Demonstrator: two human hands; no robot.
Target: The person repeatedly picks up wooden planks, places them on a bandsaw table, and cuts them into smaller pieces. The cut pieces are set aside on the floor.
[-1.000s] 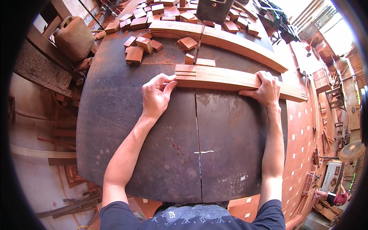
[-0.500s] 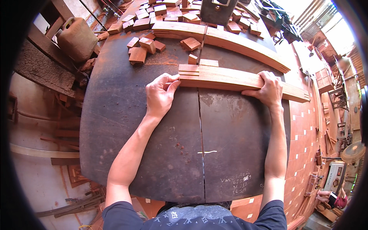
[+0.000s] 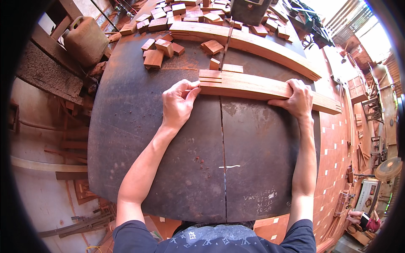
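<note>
A reddish-brown wooden beam (image 3: 253, 87) lies crosswise on the dark metal saw table (image 3: 181, 147). Narrow slots are cut in its left end, and smaller slits show at its right end. My left hand (image 3: 179, 102) pinches the beam's left end between thumb and fingers. Toward the other end my right hand (image 3: 298, 98) grips the beam, fingers over the top and thumb on the near side. Behind the beam, close to its slotted end, stands a thin bandsaw blade (image 3: 227, 46). Whether the blade touches the wood I cannot tell.
Beyond the blade lies a second slotted beam (image 3: 270, 46). Several wood offcuts (image 3: 154, 59) are scattered at the table's far left and back. The saw's dark housing (image 3: 249, 12) hangs over the far side. A plastic jerrycan (image 3: 85, 40) stands left; a person (image 3: 368, 220) is at far right.
The whole view has shifted slightly. Both hands keep the same hold on the beam, which shows no clear movement over the table.
</note>
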